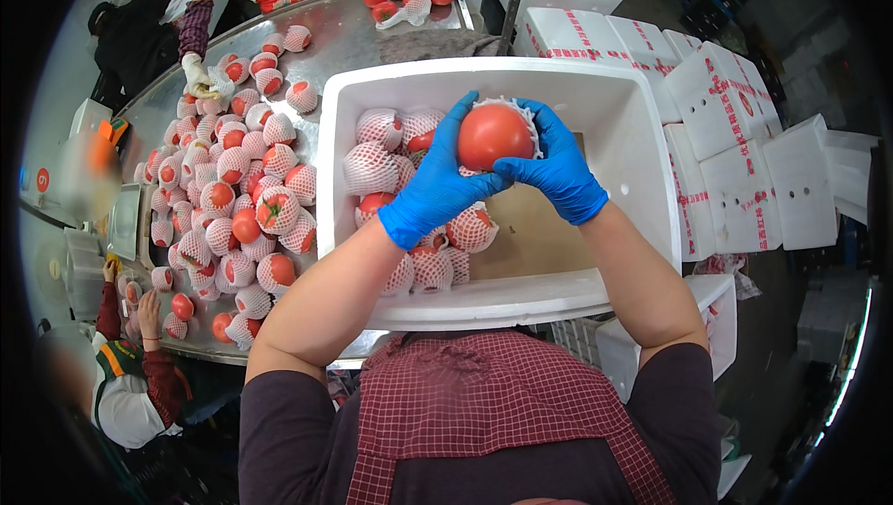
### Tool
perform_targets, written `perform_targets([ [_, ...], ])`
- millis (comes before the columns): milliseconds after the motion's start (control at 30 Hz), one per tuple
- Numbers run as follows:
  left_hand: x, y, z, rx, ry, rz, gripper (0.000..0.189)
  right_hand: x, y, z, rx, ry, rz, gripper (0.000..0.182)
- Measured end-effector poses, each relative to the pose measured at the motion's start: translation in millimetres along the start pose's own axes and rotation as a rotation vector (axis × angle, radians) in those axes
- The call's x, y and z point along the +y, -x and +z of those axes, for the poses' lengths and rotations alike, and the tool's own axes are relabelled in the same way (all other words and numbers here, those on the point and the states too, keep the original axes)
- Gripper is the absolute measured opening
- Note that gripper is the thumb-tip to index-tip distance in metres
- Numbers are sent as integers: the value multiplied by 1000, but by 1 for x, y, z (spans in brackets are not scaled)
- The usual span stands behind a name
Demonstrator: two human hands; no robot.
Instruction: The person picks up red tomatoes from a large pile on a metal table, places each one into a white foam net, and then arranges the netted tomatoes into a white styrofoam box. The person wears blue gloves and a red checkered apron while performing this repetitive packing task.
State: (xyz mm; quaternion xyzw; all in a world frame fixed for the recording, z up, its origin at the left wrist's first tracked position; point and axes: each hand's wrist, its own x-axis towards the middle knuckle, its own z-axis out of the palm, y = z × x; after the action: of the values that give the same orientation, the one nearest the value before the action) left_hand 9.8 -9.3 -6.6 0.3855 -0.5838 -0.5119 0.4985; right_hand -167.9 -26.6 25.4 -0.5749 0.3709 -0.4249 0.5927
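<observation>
Between my two blue-gloved hands is a large red tomato (pixel 494 137), its smooth side facing up and a white foam net showing along its right edge. My left hand (pixel 446 174) grips it from the left. My right hand (pixel 554 162) holds the netted right side, its thumb across the lower edge. Both hands are over a white foam box (pixel 593 76). Netted tomatoes (pixel 371 168) fill the box's left part, some under my left hand and forearm. Brown cardboard (pixel 537 247) shows at the bottom of its right part.
Many netted tomatoes (pixel 237 163) lie on a metal table (pixel 335 24) to the left. A co-worker's gloved hand (pixel 199 79) reaches in at the upper left; another co-worker's bare hand (pixel 148 313) is at the lower left. White foam boxes (pixel 739 191) are stacked at the right.
</observation>
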Motion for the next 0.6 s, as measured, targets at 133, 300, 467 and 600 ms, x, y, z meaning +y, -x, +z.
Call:
perform_targets([
  [133,4,-2,-13,-109,446,-465,97,12,-2,-5,79,46,-59,42],
  [300,10,4,0,-47,195,-166,107,24,-10,-4,284,96,-193,13],
  [467,14,3,4,-12,58,74,115,21,-10,-16,369,33,-167,11],
  [600,24,5,6,-26,214,57,110,14,-8,-17,388,-132,-121,11],
])
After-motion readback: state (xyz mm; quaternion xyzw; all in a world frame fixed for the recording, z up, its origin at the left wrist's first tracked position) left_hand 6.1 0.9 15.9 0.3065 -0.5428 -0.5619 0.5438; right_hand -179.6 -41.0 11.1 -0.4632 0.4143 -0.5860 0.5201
